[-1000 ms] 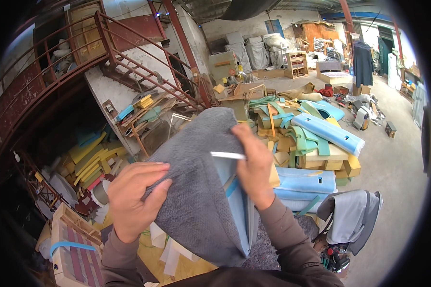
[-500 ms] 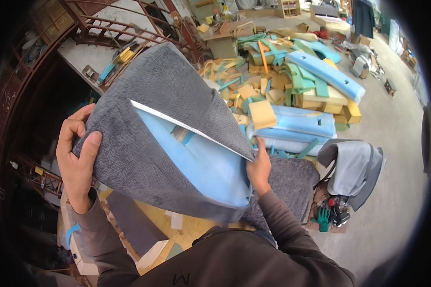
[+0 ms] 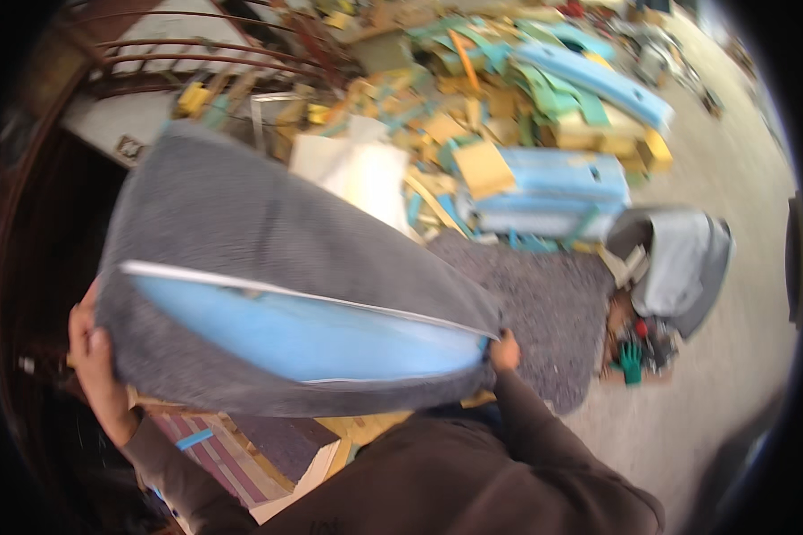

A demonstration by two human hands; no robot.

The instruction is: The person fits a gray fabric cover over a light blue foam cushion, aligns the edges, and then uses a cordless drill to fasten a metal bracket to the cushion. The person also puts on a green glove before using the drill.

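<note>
Head view: fuzzy grey fabric around smooth blue filling.

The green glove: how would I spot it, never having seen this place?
Start at the big grey cushion held in front, then go right past the dark grey mat to the light grey draped piece. Just below and left of that lies the green glove, its bright colour setting it apart from the dark jumble beside it.
</note>
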